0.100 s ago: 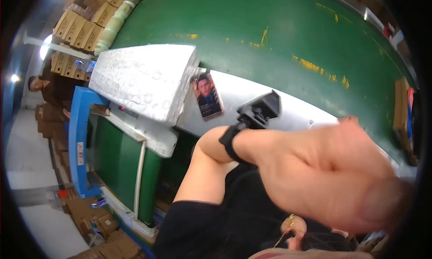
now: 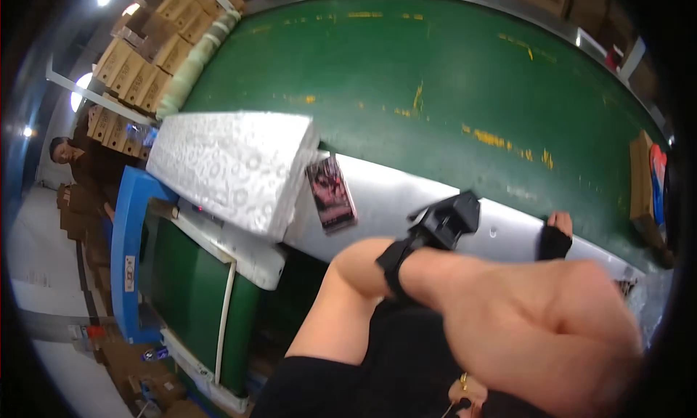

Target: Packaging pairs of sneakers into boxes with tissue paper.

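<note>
Close in front of me, my left hand [image 2: 537, 316] fills the lower right, blurred, its fingertips hidden; whether it is open or closed cannot be told. The left arm is bent, and a black strap [image 2: 396, 269] rounds the wrist, carrying a black boxy device [image 2: 450, 218]. Farther off, my right hand [image 2: 560, 222] rests at the metal edge in a black cuff [image 2: 553, 242]. Its fingers look curled closed, with nothing seen in them. A phone with a lit screen [image 2: 332, 194] lies on the silver metal ledge [image 2: 385, 182], untouched.
A wide green conveyor belt [image 2: 348, 62] stretches beyond the ledge. Left stands a block wrapped in bubbled silver-white material [image 2: 225, 164], beside a blue frame [image 2: 127, 251] and a lower green belt [image 2: 181, 258]. Stacked cartons [image 2: 131, 73] and another person [image 2: 91, 156] are farther left. An open carton [image 2: 642, 178] sits right.
The view has tilted, so the belt, block and phone sit lower in the picture. My right hand and its cuff now show past my left hand. The phone's screen picture looks different.
</note>
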### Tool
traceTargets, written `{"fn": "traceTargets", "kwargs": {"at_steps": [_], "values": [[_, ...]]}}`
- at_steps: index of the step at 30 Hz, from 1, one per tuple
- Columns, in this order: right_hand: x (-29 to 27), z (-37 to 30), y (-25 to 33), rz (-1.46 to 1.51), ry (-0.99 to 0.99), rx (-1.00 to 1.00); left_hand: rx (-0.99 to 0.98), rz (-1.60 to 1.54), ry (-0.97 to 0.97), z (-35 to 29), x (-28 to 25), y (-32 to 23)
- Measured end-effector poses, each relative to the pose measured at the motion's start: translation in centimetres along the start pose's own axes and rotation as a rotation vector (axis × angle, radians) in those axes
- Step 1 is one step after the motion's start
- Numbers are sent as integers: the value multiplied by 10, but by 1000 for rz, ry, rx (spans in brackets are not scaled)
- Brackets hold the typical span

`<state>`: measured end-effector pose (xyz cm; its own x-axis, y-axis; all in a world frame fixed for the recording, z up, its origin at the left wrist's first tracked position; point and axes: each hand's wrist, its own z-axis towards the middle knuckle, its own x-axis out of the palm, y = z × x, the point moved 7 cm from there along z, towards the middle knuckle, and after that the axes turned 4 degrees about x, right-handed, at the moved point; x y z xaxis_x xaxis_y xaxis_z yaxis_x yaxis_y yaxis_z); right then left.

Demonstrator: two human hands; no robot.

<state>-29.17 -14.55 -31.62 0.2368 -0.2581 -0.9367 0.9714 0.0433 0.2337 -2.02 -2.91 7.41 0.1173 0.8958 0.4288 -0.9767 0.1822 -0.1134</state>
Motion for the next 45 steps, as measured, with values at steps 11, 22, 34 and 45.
{"fn": "traceTargets", "kwargs": {"at_steps": [11, 22, 34, 45], "values": [[-52, 31, 37, 120, -241, 26, -672, -11, 25, 13, -4, 57], [-59, 36, 42, 73, -284, -19, -842, -37, 448, -34, 17, 90], [-79, 15, 48, 120, -457, -54, -1422, 1525, 513, -205, -158, 90], [-58, 34, 44, 158, -422, 8, -1420, 2048, 418, -242, -194, 59]]}}
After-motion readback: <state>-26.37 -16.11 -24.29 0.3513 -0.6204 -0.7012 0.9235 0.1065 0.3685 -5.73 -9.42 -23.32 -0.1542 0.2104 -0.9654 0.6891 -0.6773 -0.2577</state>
